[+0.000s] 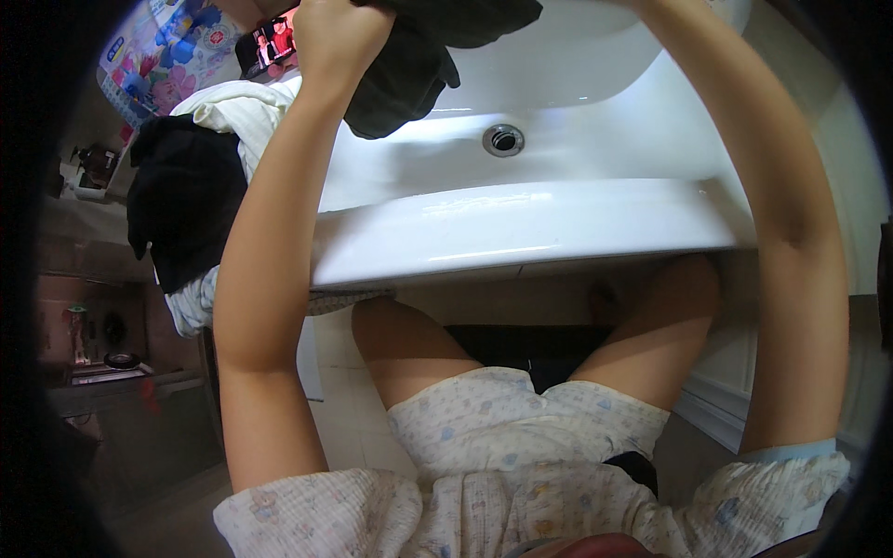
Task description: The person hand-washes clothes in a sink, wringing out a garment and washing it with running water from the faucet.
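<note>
At the top of the head view, my left hand (345,31) is raised at the left side of a white washbasin (502,216), its fingers mostly cut off by the picture's edge. A dark, bunched cloth (404,77) hangs beside it over the basin; the grip itself is hidden. My right arm reaches up along the basin's right side, and the right hand is out of view. Below the cloth, the metal drain (504,141) shows in the basin's floor.
Left of the basin lies a pile with a white cloth (234,104) and a black cloth (185,195). Behind it stand a flower-printed package (171,59) and a phone with a lit screen (268,45). A pump bottle (98,160) is farther left. My knees are under the basin's front rim.
</note>
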Available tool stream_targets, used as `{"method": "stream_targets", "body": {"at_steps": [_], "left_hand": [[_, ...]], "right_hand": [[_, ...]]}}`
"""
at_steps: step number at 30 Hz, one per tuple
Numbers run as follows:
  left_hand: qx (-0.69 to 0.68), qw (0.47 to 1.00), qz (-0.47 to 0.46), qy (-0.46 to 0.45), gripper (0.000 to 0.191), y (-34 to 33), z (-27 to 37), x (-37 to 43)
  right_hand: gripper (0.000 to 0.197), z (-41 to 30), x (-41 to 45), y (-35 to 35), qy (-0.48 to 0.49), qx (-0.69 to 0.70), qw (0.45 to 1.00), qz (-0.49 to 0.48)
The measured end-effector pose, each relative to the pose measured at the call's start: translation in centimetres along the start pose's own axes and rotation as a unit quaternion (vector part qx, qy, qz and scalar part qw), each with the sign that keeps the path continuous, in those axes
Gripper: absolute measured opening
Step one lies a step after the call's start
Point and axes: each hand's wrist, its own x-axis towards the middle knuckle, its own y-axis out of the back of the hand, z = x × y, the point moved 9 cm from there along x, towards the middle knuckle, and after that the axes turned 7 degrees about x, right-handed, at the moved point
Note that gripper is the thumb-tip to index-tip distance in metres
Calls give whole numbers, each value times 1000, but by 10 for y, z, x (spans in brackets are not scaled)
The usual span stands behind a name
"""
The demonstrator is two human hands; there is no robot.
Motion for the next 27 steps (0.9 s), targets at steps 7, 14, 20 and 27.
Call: {"method": "stream_targets", "body": {"at_steps": [7,14,20,27], "left_hand": [[-36,988,57,142,20,11,-33,5],[-229,945,21,234,25,-13,-113,8],[-191,973,12,129,25,-6,-84,8],[-263,935,36,234,26,-13,-102,0]], "right_hand": [[24,42,-179,-77,-660,528,530,-72],[29,-4,-181,-112,-699,535,465,-93],[41,-76,-163,-98,-699,547,450,-100],[49,-46,-165,-98,-673,605,424,-49]]}}
